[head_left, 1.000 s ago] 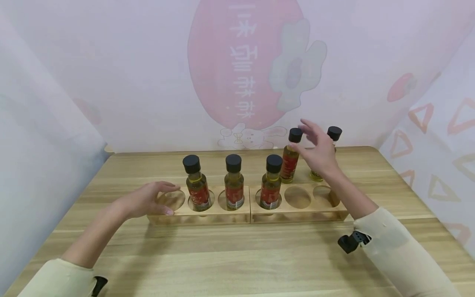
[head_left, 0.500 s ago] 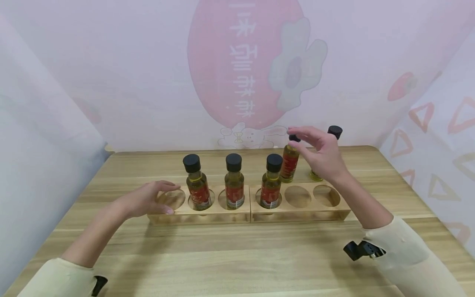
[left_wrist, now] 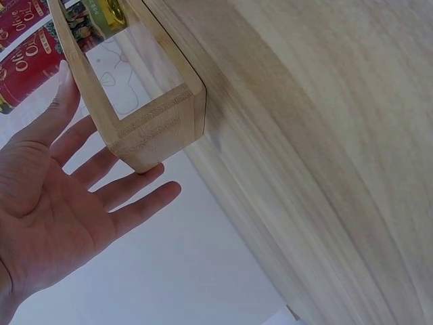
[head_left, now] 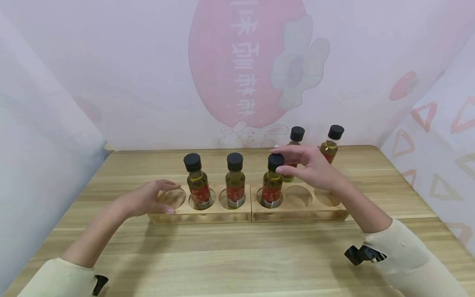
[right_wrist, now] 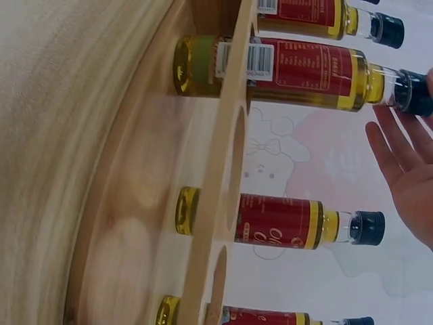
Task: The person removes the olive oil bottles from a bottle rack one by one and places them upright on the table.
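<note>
Three olive oil bottles with black caps and red labels stand upright in the wooden racks. My right hand (head_left: 313,171) pinches the cap of the olive oil bottle (head_left: 271,192) in the right rack's (head_left: 304,215) leftmost hole. The right wrist view shows this bottle (right_wrist: 304,71) with thumb and fingers at its cap. My left hand (head_left: 142,200) holds the left end of the left rack (head_left: 208,217), thumb at the front and index finger at the back edge. Two more bottles in that rack are a middle one (head_left: 200,192) and a right one (head_left: 235,192).
Behind the right rack stand two more olive oil bottles, a nearer one (head_left: 297,135) partly hidden by my right hand and another (head_left: 330,150) to its right. The racks sit end to end on a wood-grain table (head_left: 222,260). A printed curtain (head_left: 148,82) hangs behind.
My right hand has come left and down from the bottles behind the rack to the cap of the bottle in the right rack. My left hand has stayed at the left rack's end.
</note>
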`<action>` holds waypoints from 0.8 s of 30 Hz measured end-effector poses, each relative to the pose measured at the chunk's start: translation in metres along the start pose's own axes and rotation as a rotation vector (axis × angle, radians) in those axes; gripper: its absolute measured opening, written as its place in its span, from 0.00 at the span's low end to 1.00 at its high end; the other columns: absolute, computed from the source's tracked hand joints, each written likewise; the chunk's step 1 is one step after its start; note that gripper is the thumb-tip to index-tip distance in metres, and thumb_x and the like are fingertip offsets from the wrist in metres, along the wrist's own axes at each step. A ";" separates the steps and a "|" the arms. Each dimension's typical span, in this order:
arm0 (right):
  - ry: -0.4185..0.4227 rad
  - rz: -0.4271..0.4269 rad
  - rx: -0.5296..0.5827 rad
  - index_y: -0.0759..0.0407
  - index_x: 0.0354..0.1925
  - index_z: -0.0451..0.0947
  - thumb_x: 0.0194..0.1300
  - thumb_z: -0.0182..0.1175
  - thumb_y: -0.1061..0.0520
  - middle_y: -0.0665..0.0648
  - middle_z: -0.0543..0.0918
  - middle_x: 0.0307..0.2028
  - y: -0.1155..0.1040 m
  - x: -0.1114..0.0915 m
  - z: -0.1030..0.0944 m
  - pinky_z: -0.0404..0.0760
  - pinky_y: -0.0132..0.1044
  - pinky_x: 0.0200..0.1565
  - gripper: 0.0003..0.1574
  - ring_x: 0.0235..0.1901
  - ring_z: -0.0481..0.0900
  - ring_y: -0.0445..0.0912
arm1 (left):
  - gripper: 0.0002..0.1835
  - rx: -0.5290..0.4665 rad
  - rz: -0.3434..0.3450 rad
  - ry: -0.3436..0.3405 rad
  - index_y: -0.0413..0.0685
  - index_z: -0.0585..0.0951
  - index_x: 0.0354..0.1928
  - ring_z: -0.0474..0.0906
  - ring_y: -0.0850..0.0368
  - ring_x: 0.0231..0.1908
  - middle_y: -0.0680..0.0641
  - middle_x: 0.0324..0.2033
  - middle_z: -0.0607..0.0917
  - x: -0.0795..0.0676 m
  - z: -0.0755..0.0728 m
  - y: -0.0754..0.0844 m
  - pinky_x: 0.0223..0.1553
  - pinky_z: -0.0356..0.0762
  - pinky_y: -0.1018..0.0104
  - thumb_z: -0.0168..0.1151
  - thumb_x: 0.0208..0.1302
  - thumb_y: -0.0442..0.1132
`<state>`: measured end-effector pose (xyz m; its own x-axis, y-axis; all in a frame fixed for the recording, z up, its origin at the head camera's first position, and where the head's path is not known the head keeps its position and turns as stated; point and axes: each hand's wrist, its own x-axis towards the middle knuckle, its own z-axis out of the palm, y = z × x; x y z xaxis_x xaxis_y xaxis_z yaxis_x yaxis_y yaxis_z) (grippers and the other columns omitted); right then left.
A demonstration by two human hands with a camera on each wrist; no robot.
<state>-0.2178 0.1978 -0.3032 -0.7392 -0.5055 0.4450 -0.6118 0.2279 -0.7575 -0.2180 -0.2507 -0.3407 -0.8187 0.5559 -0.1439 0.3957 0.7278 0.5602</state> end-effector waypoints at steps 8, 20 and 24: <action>0.027 0.044 0.015 0.69 0.62 0.80 0.61 0.72 0.71 0.62 0.90 0.44 0.001 0.000 0.008 0.88 0.37 0.46 0.30 0.42 0.89 0.45 | 0.42 0.006 -0.005 -0.006 0.29 0.71 0.70 0.62 0.19 0.68 0.23 0.68 0.70 -0.002 -0.001 0.000 0.65 0.64 0.25 0.77 0.60 0.44; 0.031 0.053 0.023 0.69 0.58 0.82 0.60 0.72 0.72 0.63 0.90 0.43 -0.003 0.005 0.010 0.88 0.36 0.44 0.27 0.41 0.89 0.46 | 0.42 0.014 0.004 0.006 0.29 0.72 0.70 0.62 0.19 0.68 0.23 0.68 0.70 -0.006 -0.001 -0.004 0.65 0.63 0.25 0.77 0.60 0.44; 0.038 0.035 0.033 0.71 0.56 0.83 0.59 0.72 0.74 0.64 0.90 0.42 -0.004 0.007 0.010 0.88 0.35 0.43 0.26 0.39 0.89 0.47 | 0.42 0.025 0.003 0.007 0.29 0.72 0.70 0.62 0.19 0.67 0.23 0.67 0.70 -0.006 -0.001 -0.005 0.65 0.63 0.24 0.78 0.59 0.44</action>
<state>-0.2174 0.1852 -0.3019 -0.7708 -0.4656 0.4349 -0.5759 0.2173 -0.7881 -0.2150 -0.2578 -0.3419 -0.8201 0.5557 -0.1365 0.4086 0.7356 0.5403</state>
